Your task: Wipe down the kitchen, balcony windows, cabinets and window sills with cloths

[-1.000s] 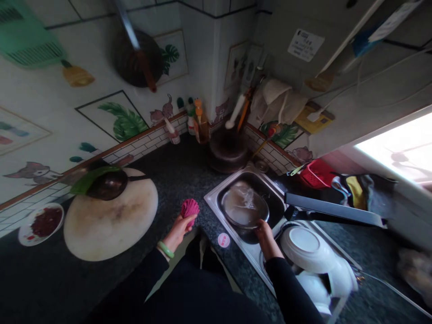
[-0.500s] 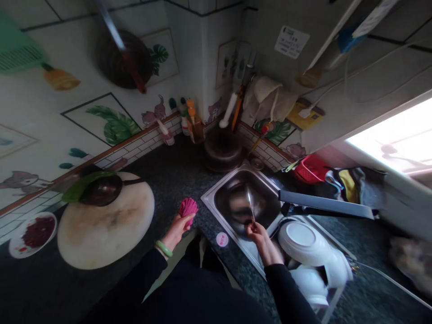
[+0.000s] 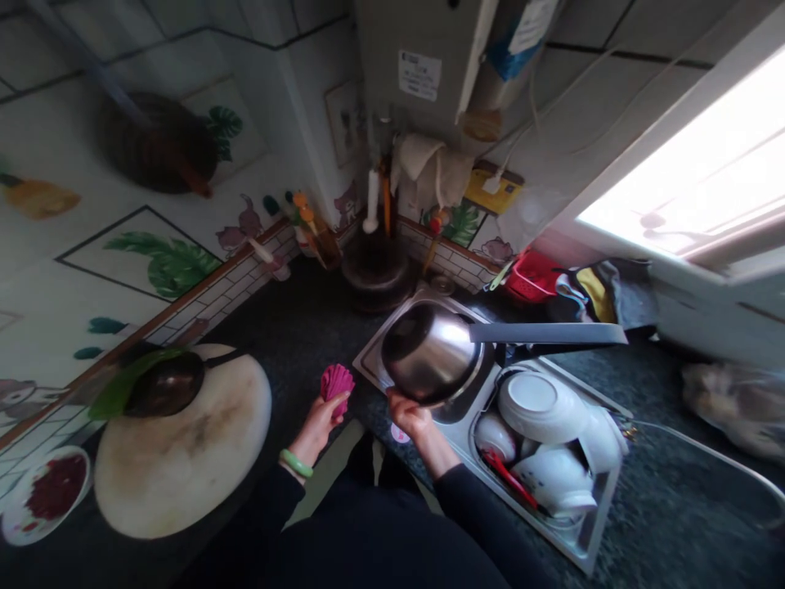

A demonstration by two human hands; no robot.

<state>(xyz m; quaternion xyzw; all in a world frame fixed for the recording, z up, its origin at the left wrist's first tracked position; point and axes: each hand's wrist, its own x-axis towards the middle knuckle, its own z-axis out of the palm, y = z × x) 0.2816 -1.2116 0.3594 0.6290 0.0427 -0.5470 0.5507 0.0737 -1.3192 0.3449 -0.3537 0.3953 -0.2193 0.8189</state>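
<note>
In my left hand [image 3: 325, 421] is a bunched pink dishcloth [image 3: 337, 384] with ribbed folds, held above the dark counter's front edge. My right hand [image 3: 410, 415] grips the rim of a shiny stainless steel bowl [image 3: 450, 356]. The bowl is tilted over the sink [image 3: 371, 348], its rounded outside turned up towards me. It hides much of the sink basin. The faucet [image 3: 545, 333], a long flat grey arm, reaches across from the right and passes close to the bowl; whether they touch I cannot tell.
White bowls [image 3: 540, 401] and a red-handled utensil [image 3: 512, 478] crowd the drainer side. On the left lie a round cutting board [image 3: 184, 474] with a dark ladle-like pan [image 3: 168, 380], and a dish of dark red food [image 3: 55, 491]. A lidded pot [image 3: 377, 274] stands in the corner.
My right hand has lifted the steel bowl's rim up and moved left, so its outside now shows. The left hand still holds the dishcloth. The whole view has shifted to the right.
</note>
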